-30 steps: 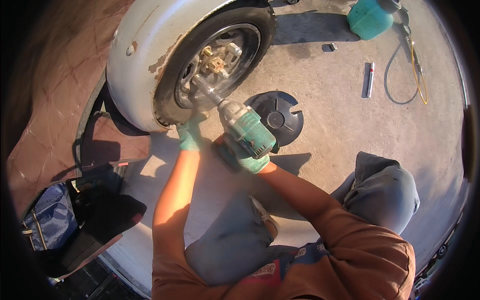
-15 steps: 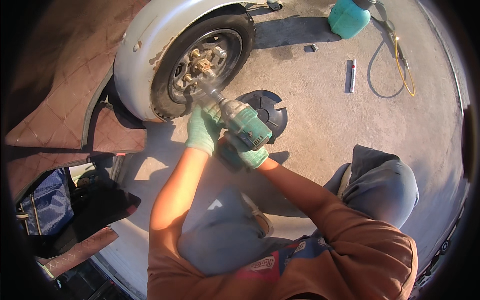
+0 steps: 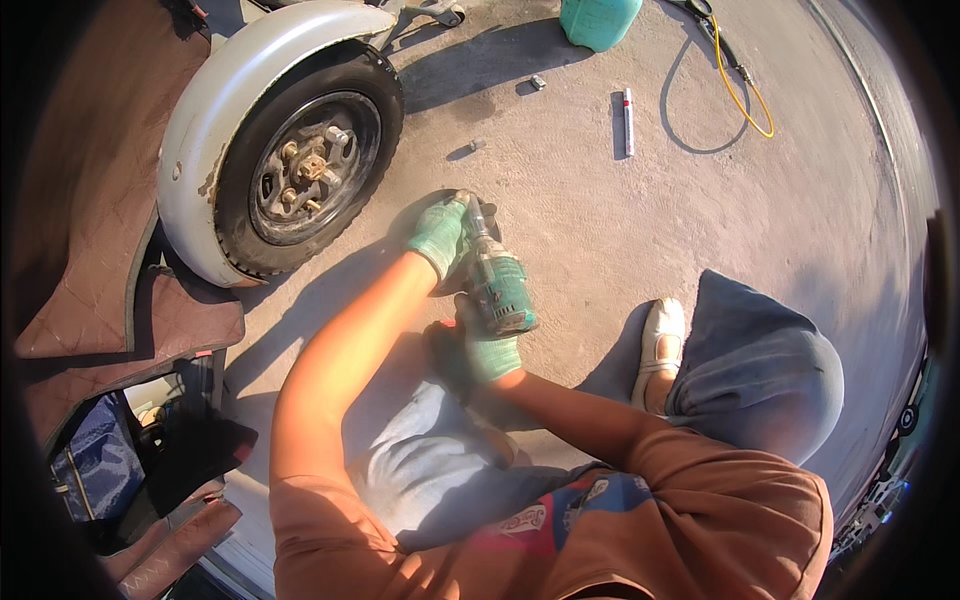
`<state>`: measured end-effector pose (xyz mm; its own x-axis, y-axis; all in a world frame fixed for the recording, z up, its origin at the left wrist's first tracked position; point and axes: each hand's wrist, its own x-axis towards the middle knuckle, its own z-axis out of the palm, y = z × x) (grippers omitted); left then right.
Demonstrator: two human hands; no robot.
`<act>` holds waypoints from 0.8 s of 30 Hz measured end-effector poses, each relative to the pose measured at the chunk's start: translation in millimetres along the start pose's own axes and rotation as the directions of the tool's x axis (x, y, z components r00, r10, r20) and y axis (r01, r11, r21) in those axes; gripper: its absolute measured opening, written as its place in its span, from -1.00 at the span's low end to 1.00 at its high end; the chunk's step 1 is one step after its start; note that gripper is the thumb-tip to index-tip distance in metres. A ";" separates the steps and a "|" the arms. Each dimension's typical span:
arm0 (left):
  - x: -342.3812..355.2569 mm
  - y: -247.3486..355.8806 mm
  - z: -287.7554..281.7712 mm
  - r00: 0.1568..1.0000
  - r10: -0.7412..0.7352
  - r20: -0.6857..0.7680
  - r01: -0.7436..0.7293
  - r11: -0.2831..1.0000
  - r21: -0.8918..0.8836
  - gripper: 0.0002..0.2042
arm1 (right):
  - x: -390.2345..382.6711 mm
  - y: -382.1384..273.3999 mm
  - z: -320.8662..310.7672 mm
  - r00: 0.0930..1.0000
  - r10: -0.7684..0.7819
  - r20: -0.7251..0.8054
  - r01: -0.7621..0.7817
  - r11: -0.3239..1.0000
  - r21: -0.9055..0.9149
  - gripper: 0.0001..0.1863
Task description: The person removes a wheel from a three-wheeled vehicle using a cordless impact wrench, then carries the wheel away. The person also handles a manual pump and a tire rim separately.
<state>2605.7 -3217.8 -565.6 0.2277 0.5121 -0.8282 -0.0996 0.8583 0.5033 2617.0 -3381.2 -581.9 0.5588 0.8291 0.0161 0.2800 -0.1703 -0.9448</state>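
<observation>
A green and black cordless impact wrench points away from me above the ground. My right hand, in a green work glove, wraps round its handle from below. My left hand, gloved alike, is closed at the wrench's long socket; what lies inside its fingers is partly hidden. To the left stands the wheel, apart from the tool, with bare brassy studs and silvery nuts on its hub. A small metal nut is beyond my left hand, on or just above the ground.
Another metal piece and a white marker lie on the concrete. Farther off are a teal jug and a yellow hose. Brown quilted mats and a blue bag are at left. The wheel cover is mostly hidden.
The wrench and both hands have drawn back from the wheel hub. A small nut now shows on the concrete side, where none was visible. My view has shifted rightward.
</observation>
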 end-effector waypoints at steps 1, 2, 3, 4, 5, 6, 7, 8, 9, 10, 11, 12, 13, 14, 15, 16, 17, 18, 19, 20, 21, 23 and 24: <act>1.6 0.1 3.0 1.000 -0.017 0.001 0.017 1.000 0.003 -0.74 | -1.8 4.2 0.2 1.000 -0.021 0.003 0.021 0.999 -0.036 -0.82; 1.8 4.4 3.2 0.999 -0.032 -0.002 0.032 0.999 0.010 -0.74 | -6.6 -0.4 1.3 0.969 0.234 0.081 -0.245 0.952 0.183 -0.82; 1.4 8.1 3.1 0.999 -0.046 -0.009 0.046 0.999 0.014 -0.73 | -8.3 -3.3 2.2 0.869 0.446 0.214 -0.495 0.790 0.363 -0.82; -6.7 12.9 2.9 1.000 0.007 -0.004 -0.007 0.998 -0.060 -0.70 | -3.3 -1.2 1.2 0.855 0.426 0.294 -0.517 0.743 0.425 -0.83; -6.9 16.9 -8.2 0.996 0.051 0.078 -0.042 0.993 -0.109 -0.68 | 6.2 4.4 -2.6 0.838 0.397 0.374 -0.542 0.690 0.480 -0.84; -16.4 26.9 -7.0 0.996 0.064 0.057 -0.055 0.988 -0.144 -0.68 | 20.3 4.0 -5.5 0.817 0.366 0.447 -0.571 0.627 0.530 -0.84; -28.1 36.6 -5.3 0.996 0.079 0.032 -0.072 0.981 -0.180 -0.67 | 32.2 -1.7 -6.5 0.792 0.324 0.518 -0.602 0.558 0.571 -0.84; -26.8 39.4 -17.2 0.992 0.098 0.079 -0.079 0.973 -0.218 -0.66 | 45.3 -18.5 -7.6 0.716 0.413 0.562 -0.697 0.397 0.597 -0.80; -31.5 45.7 -19.0 0.993 0.101 0.066 -0.078 0.956 -0.284 -0.67 | 53.9 -12.0 1.6 0.718 0.343 0.605 -0.696 0.353 0.626 -0.84; -36.6 50.1 -18.9 0.990 0.136 0.031 -0.122 0.952 -0.279 -0.67 | 60.6 -0.9 14.0 0.719 0.270 0.641 -0.695 0.306 0.650 -0.87; -47.9 58.3 -14.7 0.985 0.170 -0.006 -0.164 0.946 -0.278 -0.67 | 67.3 -8.6 16.8 0.734 0.265 0.625 -0.677 0.351 0.647 -0.89; -51.8 64.1 -19.7 0.975 0.223 0.020 -0.210 0.942 -0.263 -0.67 | 74.0 -18.0 18.5 0.751 0.260 0.608 -0.657 0.396 0.642 -0.90; -54.1 72.0 -23.0 0.972 0.233 -0.009 -0.227 0.939 -0.260 -0.67 | 81.4 -27.6 20.1 0.767 0.253 0.589 -0.634 0.440 0.636 -0.90; -48.1 75.9 -35.7 0.960 0.278 -0.006 -0.270 0.925 -0.268 -0.71 | 92.3 -43.9 14.5 0.713 0.220 0.666 -0.693 0.368 0.620 -0.90; -38.8 77.8 -55.6 0.946 0.325 -0.009 -0.314 0.908 -0.276 -0.72 | 98.3 -51.5 14.8 0.650 0.177 0.739 -0.752 0.293 0.591 -0.89; -20.1 77.3 -80.2 0.953 0.302 -0.006 -0.289 0.909 -0.301 -0.71 | 99.4 -47.3 24.7 0.626 0.126 0.770 -0.770 0.262 0.582 -0.87; -17.6 79.9 -79.1 0.956 0.293 -0.013 -0.282 0.906 -0.316 -0.71 | 102.1 -49.6 28.7 0.618 0.165 0.768 -0.777 0.274 0.567 -0.87; -23.0 84.6 -75.0 0.957 0.290 -0.031 -0.283 0.900 -0.332 -0.71 | 104.1 -58.0 29.8 0.604 0.196 0.772 -0.789 0.284 0.545 -0.86; -25.1 86.8 -73.8 0.957 0.286 -0.048 -0.284 0.894 -0.347 -0.70 | 104.9 -62.4 32.8 0.590 0.228 0.775 -0.800 0.294 0.523 -0.86; -23.1 89.3 -73.3 0.945 0.305 -0.119 -0.327 0.891 -0.315 -0.71 | 103.6 -57.8 41.1 0.614 0.208 0.761 -0.776 0.335 0.534 -0.84; -21.0 91.6 -72.3 0.937 0.313 -0.156 -0.347 0.889 -0.300 -0.71 | 103.2 -52.9 46.2 0.605 0.205 0.769 -0.778 0.354 0.518 -0.85; -18.9 96.5 -68.5 0.915 0.331 -0.232 -0.387 0.883 -0.266 -0.73 | 104.7 -46.2 52.8 0.586 0.195 0.786 -0.781 0.392 0.485 -0.83; -18.9 96.5 -70.0 0.914 0.320 -0.251 -0.377 0.898 -0.229 -0.70 | 103.2 -45.2 56.3 0.598 0.207 0.774 -0.775 0.394 0.494 -0.83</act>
<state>2523.9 -3142.5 -518.7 -0.0665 0.7503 -0.6578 -0.3970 0.5849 0.7073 2618.1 -3258.0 -555.9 -0.2120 0.8731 -0.4390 -0.7082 -0.4468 -0.5467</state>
